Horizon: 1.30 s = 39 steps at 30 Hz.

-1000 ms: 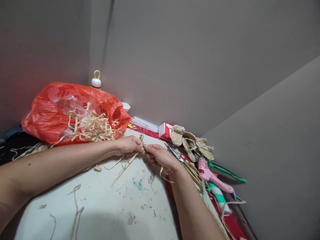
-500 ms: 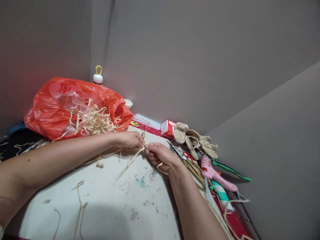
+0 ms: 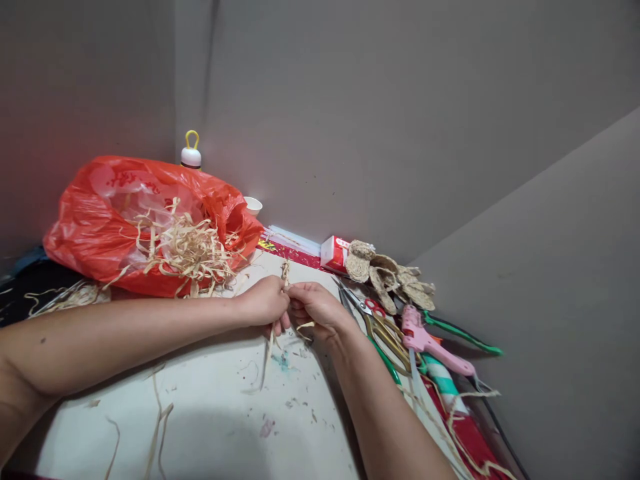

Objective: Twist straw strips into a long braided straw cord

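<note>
A short braid of pale raffia (image 3: 285,270) sticks up from between my two hands over the white tabletop (image 3: 210,413). My left hand (image 3: 265,301) is closed around its lower part, back of the hand toward me. Close against it, my right hand (image 3: 320,308) pinches the raffia with thumb and forefinger. One loose raffia strand (image 3: 269,360) hangs below my left hand, and another short end (image 3: 305,325) curls out under my right fingers. The exact grip points are hidden by the fingers.
A red plastic bag (image 3: 90,227) holding tangled raffia (image 3: 193,247) lies at the left. On the right are scissors (image 3: 387,340), a pink glue gun (image 3: 435,350), woven pieces (image 3: 385,273) and a red-and-white box (image 3: 334,253). Stray strands (image 3: 159,427) lie in front.
My left hand and forearm have come down and toward me, fingers now wrapped lower. The loose strand has swung from slanting left to hanging nearly straight down. My right hand stays close by.
</note>
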Each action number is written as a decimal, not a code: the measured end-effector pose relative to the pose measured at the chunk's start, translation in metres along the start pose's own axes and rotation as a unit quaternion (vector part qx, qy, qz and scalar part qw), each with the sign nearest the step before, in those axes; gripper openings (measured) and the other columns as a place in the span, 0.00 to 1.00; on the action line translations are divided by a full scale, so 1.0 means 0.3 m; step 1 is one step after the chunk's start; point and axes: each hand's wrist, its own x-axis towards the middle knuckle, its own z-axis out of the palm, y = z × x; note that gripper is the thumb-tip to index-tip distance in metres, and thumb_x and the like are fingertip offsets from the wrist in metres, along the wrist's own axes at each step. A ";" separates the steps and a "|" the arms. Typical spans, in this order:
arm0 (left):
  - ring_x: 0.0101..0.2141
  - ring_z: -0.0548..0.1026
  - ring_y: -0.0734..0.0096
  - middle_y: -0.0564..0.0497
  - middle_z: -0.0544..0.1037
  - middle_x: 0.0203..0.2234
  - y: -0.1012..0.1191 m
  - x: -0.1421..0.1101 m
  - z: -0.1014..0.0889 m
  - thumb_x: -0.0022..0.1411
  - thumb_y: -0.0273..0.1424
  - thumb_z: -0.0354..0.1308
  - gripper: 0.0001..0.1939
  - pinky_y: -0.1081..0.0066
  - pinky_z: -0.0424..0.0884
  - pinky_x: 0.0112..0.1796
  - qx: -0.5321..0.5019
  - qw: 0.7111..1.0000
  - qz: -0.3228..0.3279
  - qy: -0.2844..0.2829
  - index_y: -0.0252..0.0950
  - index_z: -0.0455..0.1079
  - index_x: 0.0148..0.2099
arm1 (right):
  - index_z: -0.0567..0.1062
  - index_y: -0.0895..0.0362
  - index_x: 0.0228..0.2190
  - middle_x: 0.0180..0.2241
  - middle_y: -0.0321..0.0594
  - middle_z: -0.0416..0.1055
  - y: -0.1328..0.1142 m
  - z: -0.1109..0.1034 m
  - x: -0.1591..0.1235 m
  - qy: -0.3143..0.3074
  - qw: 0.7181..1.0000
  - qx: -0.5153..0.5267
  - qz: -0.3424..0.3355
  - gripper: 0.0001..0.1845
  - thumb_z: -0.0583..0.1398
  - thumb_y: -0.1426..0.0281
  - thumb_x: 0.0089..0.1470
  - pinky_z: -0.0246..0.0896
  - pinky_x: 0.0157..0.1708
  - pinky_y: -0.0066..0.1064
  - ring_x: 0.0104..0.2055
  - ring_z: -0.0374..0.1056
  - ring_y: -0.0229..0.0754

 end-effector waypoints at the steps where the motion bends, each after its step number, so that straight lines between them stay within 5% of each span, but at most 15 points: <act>1: 0.12 0.67 0.76 0.52 0.71 0.15 -0.002 -0.002 0.002 0.55 0.21 0.43 0.07 0.78 0.61 0.14 0.008 1.000 0.009 0.007 0.33 0.60 0.29 | 0.57 0.55 0.11 0.09 0.23 0.46 -0.002 -0.001 -0.002 -0.002 1.000 0.000 0.001 0.15 0.59 0.68 0.36 0.29 0.16 0.25 0.13 0.37 0.27; 10: 0.15 0.70 0.71 0.50 0.74 0.20 -0.032 0.006 0.014 0.50 0.21 0.47 0.08 0.74 0.64 0.15 0.076 0.997 0.031 0.015 0.34 0.62 0.34 | 0.63 0.57 0.14 0.09 0.30 0.58 -0.006 0.001 -0.009 -0.018 1.000 -0.016 0.003 0.12 0.62 0.67 0.37 0.35 0.15 0.23 0.12 0.51 0.30; 16: 0.15 0.68 0.74 0.50 0.74 0.19 0.057 0.002 -0.074 0.51 0.26 0.52 0.03 0.75 0.63 0.18 0.091 0.993 -0.034 -0.068 0.33 0.66 0.31 | 0.62 0.57 0.14 0.09 0.22 0.47 -0.019 -0.031 -0.013 -0.022 1.000 0.004 -0.012 0.15 0.64 0.67 0.36 0.29 0.15 0.23 0.13 0.38 0.26; 22: 0.19 0.66 0.79 0.53 0.71 0.18 0.048 0.046 -0.138 0.54 0.27 0.53 0.07 0.78 0.60 0.22 0.139 0.979 0.080 0.129 0.32 0.66 0.25 | 0.70 0.60 0.22 0.11 0.21 0.45 -0.015 -0.056 -0.013 -0.043 0.999 0.003 -0.023 0.12 0.65 0.65 0.38 0.27 0.15 0.24 0.15 0.35 0.26; 27: 0.12 0.55 0.81 0.56 0.62 0.11 0.007 0.047 -0.069 0.59 0.30 0.46 0.14 0.77 0.50 0.16 -0.026 0.998 -0.042 -0.033 0.34 0.61 0.22 | 0.66 0.58 0.18 0.11 0.22 0.46 -0.008 -0.061 -0.007 -0.055 0.998 -0.010 -0.021 0.15 0.65 0.64 0.39 0.28 0.15 0.24 0.14 0.37 0.26; 33: 0.11 0.47 0.82 0.59 0.54 0.10 -0.003 0.043 -0.066 0.56 0.30 0.50 0.13 0.74 0.42 0.15 -0.013 1.000 0.004 -0.012 0.36 0.56 0.20 | 0.65 0.58 0.18 0.11 0.22 0.46 -0.006 -0.076 -0.009 -0.071 0.997 -0.028 -0.017 0.17 0.66 0.62 0.40 0.29 0.14 0.23 0.14 0.36 0.26; 39: 0.14 0.51 0.80 0.59 0.57 0.11 -0.014 0.061 -0.114 0.52 0.31 0.54 0.08 0.75 0.45 0.18 0.135 0.989 0.058 -0.023 0.34 0.70 0.24 | 0.69 0.59 0.21 0.11 0.22 0.47 -0.002 -0.075 -0.012 -0.076 0.992 -0.098 -0.015 0.15 0.65 0.60 0.41 0.29 0.14 0.24 0.13 0.37 0.27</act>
